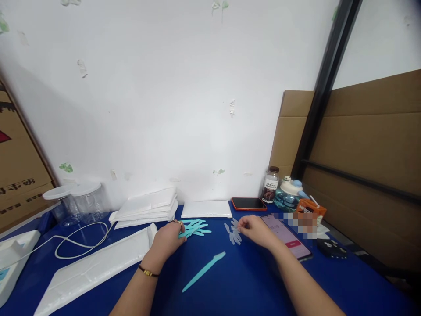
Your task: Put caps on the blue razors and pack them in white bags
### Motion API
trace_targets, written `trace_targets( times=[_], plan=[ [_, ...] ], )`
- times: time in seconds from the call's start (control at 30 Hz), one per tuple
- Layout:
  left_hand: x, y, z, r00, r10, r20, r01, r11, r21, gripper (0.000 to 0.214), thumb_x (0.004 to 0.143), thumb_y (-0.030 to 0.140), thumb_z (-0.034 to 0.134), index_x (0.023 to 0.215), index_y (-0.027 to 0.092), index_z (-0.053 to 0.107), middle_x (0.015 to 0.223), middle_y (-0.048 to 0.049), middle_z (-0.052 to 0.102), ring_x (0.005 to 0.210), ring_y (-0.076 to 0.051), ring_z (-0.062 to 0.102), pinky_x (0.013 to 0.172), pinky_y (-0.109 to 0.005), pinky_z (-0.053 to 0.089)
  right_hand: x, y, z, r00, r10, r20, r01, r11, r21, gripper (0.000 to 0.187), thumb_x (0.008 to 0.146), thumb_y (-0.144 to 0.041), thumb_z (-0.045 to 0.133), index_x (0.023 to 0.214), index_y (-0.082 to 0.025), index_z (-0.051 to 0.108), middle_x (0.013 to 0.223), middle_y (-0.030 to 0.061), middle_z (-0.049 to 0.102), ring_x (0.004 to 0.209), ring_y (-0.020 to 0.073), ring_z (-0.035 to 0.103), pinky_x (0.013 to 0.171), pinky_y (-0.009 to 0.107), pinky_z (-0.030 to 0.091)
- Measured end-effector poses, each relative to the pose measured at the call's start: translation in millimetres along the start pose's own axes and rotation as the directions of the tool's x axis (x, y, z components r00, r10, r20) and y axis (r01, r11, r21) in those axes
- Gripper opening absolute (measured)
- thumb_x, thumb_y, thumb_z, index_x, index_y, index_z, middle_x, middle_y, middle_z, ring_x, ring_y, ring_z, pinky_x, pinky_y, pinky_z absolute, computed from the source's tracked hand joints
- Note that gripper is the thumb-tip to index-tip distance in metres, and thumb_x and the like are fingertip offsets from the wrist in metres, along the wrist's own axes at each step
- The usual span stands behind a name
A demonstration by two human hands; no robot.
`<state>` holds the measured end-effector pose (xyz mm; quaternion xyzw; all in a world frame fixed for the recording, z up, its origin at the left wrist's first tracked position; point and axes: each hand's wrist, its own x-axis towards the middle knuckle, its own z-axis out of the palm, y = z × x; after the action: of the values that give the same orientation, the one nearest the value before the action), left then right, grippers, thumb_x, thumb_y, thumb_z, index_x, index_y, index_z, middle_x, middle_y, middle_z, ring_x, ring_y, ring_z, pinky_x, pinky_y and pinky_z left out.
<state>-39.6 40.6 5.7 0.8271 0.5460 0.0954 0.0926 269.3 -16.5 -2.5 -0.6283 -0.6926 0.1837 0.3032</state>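
A loose pile of turquoise eyebrow razors [196, 227] lies on the blue tabletop, fanned in several directions. My left hand [169, 239] is at the pile's left side, its fingers curled round the end of a razor and partly hiding the others. One turquoise razor [204, 272] lies apart, slanting across the table between my forearms. To the right of the pile are several small translucent plastic caps [233, 235]. My right hand [255, 230] is beside them, thumb and fingertips pinched together on a cap at the group's right edge.
At the back lie white padded packets [144, 206] and a flat white packet [206, 209]. A long white sleeve [95, 267], cable [82, 239] and clear jars [90, 206] are at left. Phones [249, 203], a bottle [270, 186], a teal jug [289, 193] and orange box [311, 210] stand right.
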Motion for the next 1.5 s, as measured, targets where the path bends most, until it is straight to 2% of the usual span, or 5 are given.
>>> trace_targets(
  times=[0.47,0.7,0.9,1.13,1.5],
  plan=[
    [4.9,-3.5,10.6,1.0,-0.01,0.023,0.011,0.999,-0.052,0.007,0.071,0.026,0.058,0.078,0.022,0.058,0.077,0.001,0.062,0.072,-0.015,0.056,0.057,-0.023,0.031,0.6,1.1,26.7,0.981,0.123,0.151,-0.105,0.987,-0.124,0.004,0.062,-0.015,0.062,0.062,-0.018,0.06,0.063,0.0012,0.062,0.058,0.0134,0.054,0.048,0.02,0.031],
    [8.2,-3.2,7.2,1.0,0.009,0.021,-0.005,0.985,-0.174,0.012,0.076,0.029,0.052,0.073,0.02,0.059,0.07,0.0011,0.061,0.067,-0.013,0.054,0.056,-0.022,0.03,3.7,2.0,16.9,1.0,0.008,-0.009,-0.006,0.972,0.234,0.009,0.071,-0.024,0.061,0.069,-0.018,0.054,0.063,-0.0014,0.056,0.056,0.0113,0.051,0.051,0.022,0.038],
    [5.2,12.2,-1.3,0.996,0.092,0.004,-0.084,0.92,-0.382,0.026,0.078,0.041,0.048,0.076,0.018,0.06,0.067,0.001,0.058,0.064,-0.013,0.05,0.058,-0.022,0.034,0.8,-22.4,19.8,1.0,0.003,0.016,-0.014,0.659,0.752,0.031,0.072,-0.043,0.065,0.085,-0.019,0.049,0.071,-0.0019,0.057,0.058,0.0138,0.061,0.051,0.024,0.046],
    [-0.9,28.9,5.6,0.98,0.191,0.055,-0.122,0.796,-0.593,0.03,0.076,0.044,0.053,0.077,0.016,0.06,0.064,0.0022,0.054,0.06,-0.011,0.045,0.056,-0.021,0.034,-2.7,-36.6,32.0,1.0,0.012,0.022,-0.025,0.591,0.806,0.036,0.071,-0.048,0.066,0.08,-0.018,0.048,0.086,0.0079,0.069,0.072,0.0191,0.067,0.05,0.022,0.046],
    [-2.5,32.9,3.8,0.98,0.195,0.048,-0.133,0.809,-0.572,0.028,0.077,0.043,0.051,0.076,0.016,0.059,0.064,0.002,0.055,0.061,-0.011,0.045,0.056,-0.022,0.033,-1.7,-36.9,34.9,0.999,0.008,-0.032,0.02,0.636,0.771,0.033,0.072,-0.047,0.065,0.078,-0.017,0.053,0.074,0.0038,0.068,0.061,0.0137,0.062,0.047,0.02,0.041]
  ],
)
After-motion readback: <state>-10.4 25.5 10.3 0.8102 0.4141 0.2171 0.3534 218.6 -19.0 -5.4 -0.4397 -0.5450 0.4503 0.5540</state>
